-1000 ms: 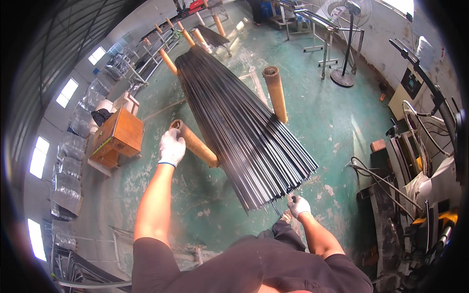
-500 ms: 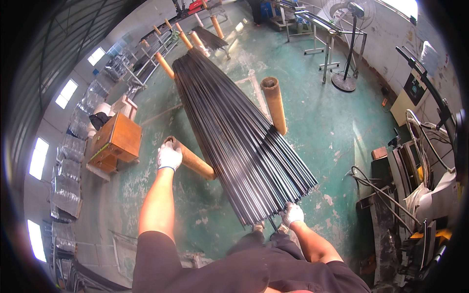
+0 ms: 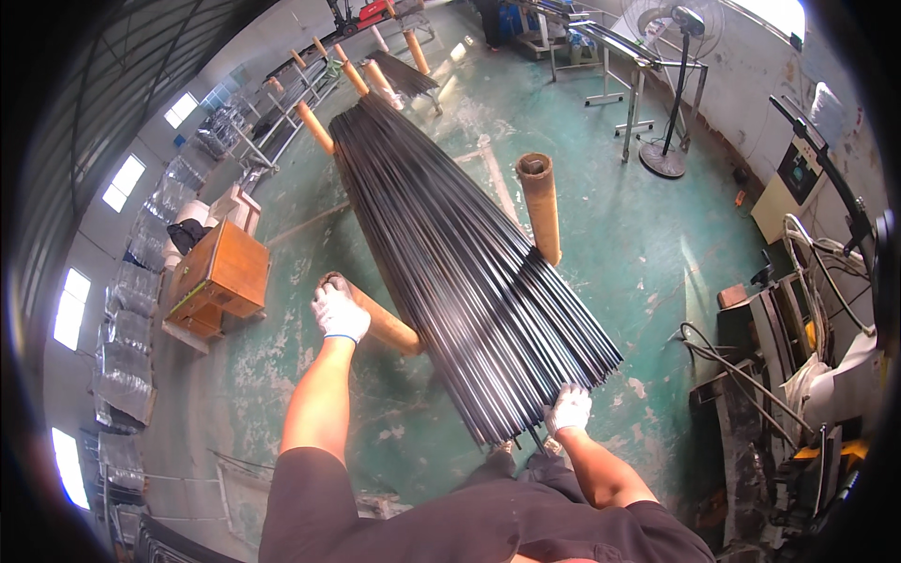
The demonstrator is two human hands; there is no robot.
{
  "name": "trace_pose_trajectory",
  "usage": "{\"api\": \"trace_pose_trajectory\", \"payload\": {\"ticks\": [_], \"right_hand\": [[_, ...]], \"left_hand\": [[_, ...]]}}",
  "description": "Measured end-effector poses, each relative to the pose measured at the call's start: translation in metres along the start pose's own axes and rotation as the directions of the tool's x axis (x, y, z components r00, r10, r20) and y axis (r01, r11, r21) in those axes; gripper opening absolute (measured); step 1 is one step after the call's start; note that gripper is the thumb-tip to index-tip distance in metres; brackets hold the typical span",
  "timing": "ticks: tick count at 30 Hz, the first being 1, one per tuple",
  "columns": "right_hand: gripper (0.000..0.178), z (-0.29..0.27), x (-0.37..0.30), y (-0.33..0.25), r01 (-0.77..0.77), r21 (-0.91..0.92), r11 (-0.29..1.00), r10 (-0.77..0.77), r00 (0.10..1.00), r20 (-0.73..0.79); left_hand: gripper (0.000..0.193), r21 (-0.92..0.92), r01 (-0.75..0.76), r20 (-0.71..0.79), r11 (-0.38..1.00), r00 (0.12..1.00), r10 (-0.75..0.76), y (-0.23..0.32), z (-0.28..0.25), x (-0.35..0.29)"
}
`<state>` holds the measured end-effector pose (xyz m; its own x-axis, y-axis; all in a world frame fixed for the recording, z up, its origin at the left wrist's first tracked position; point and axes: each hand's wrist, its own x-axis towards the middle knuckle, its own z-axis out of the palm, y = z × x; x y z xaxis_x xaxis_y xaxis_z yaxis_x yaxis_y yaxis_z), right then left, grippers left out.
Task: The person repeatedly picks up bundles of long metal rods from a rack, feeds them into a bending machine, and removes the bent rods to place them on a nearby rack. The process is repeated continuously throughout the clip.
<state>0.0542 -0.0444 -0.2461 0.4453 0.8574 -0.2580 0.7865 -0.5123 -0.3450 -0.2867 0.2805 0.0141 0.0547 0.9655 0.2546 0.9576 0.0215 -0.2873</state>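
A long bundle of thin black rods (image 3: 469,281) stretches away from me, its near ends fanned out above my shoes. My right hand (image 3: 569,410), in a white glove, is closed at the near ends of the rods, toward the right side; its fingertips are partly hidden. One or two rod ends stick out toward me just left of it. My left hand (image 3: 338,311), also gloved, grips the upper end of a brown cardboard tube (image 3: 387,324) at the bundle's left side. Another upright brown tube (image 3: 540,211) stands at the right side.
A wooden desk (image 3: 221,277) is at the left. Cables and machine parts (image 3: 774,357) crowd the right side. A standing fan (image 3: 664,158) and metal frame tables (image 3: 619,56) are farther back on the right. More tubes and rods (image 3: 399,70) lie beyond the bundle.
My left hand has shifted slightly right and nearer, still at the tube's upper end. My right hand stays by the rod ends, a little higher. The view has shifted slightly.
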Motion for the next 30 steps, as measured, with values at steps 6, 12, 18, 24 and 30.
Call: {"api": "trace_pose_trajectory", "payload": {"ticks": [6, 12, 18, 24, 30], "right_hand": [[0.103, 0.015, 0.019, -0.028, -0.014, -0.022, 1.0, 0.011, 0.994, -0.107], [0.131, -0.009, 0.031, -0.057, -0.166, -0.097, 0.981, 0.173, 0.982, 0.07], [0.116, -0.007, 0.05, -0.047, -0.155, -0.191, 0.969, 0.172, 0.982, 0.075], [0.068, 0.035, 0.063, -0.022, -0.101, -0.211, 0.972, 0.087, 0.993, -0.074], [0.049, 0.03, 0.033, -0.036, -0.061, -0.229, 0.971, 0.035, 0.992, -0.117]], "left_hand": [[0.071, 0.039, 0.008, 0.079, 0.999, 0.997, -0.011, 0.007, -0.018, 0.003], [0.08, -0.006, 0.029, 0.123, 1.0, 0.992, -0.028, 0.001, -0.01, 0.008], [0.084, -0.017, 0.025, 0.103, 1.0, 0.994, -0.023, -0.003, 0.002, 0.014], [0.086, -0.014, -0.005, 0.009, 1.0, 1.0, 0.005, 0.004, -0.004, 0.013], [0.078, 0.003, 0.004, 0.042, 1.0, 0.999, -0.004, -0.002, 0.003, 0.011]]}}
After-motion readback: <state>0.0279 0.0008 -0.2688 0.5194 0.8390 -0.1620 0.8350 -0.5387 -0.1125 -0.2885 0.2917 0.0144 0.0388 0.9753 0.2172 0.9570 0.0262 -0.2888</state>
